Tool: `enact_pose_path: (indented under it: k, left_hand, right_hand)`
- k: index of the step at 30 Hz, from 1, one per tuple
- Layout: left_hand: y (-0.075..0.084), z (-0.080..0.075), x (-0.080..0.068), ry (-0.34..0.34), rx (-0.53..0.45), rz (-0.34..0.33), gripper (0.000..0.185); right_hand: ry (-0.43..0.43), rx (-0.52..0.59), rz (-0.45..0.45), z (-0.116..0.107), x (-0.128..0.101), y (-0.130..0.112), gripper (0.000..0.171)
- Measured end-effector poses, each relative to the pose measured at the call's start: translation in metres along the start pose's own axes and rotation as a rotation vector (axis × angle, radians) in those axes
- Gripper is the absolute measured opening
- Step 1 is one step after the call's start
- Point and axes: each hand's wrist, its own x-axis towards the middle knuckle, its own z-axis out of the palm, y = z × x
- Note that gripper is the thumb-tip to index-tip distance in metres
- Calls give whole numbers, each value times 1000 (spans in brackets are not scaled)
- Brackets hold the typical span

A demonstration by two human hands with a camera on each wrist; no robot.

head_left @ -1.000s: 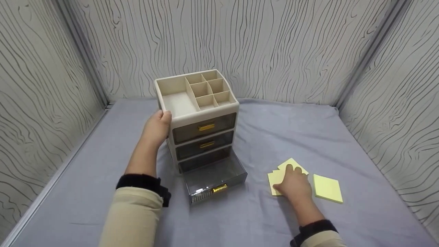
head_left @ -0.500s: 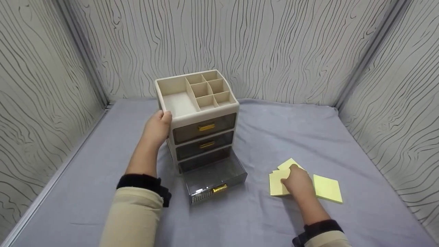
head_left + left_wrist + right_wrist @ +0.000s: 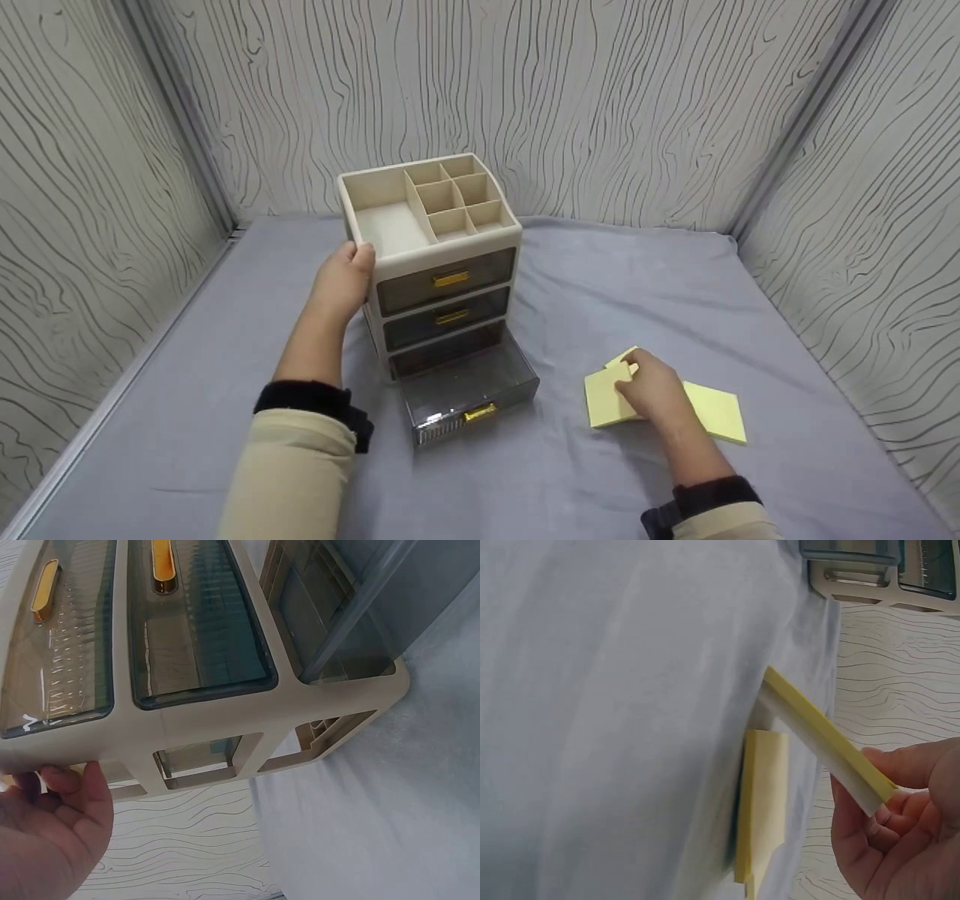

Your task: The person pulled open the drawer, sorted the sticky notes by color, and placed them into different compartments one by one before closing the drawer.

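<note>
My left hand grips the upper left edge of a cream desktop drawer organizer; in the left wrist view its fingers curl at the frame's side opening. The organizer's lowest smoky drawer is pulled out, and nothing shows inside it. With thumb and fingers, my right hand pinches a yellow sticky note pad. That pad tilts, one end raised, in the right wrist view. Under it on the cloth lie more yellow sticky notes, partly hidden by the hand in the head view.
Another yellow sticky note pad lies flat just right of my right hand. The organizer's two upper drawers, with gold handles, are closed. Wood-grain panels stand behind and on both sides of the grey cloth.
My right hand has shifted slightly right, closed its fingers on the near sticky note pad and tilted it up off the notes beneath. The left hand and organizer have stayed in place.
</note>
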Motion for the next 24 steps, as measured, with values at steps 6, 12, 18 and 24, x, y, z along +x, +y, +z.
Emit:
enact_pose_path:
  k: [6, 12, 18, 24]
  left_hand:
    - [-1, 0, 2, 10, -8, 10, 28]
    - [-2, 1, 2, 14, -2, 18, 28]
    - [-2, 1, 2, 12, 19, 12, 28]
    - [-1, 1, 1, 8, 13, 8, 28]
  right_hand:
    - [-17, 76, -14, -9, -2, -10, 38]
    - [-8, 181, 5, -11, -2, -19, 37]
    - [-8, 317, 6, -14, -2, -32, 39]
    - [-48, 535, -3, -12, -1, -49, 41]
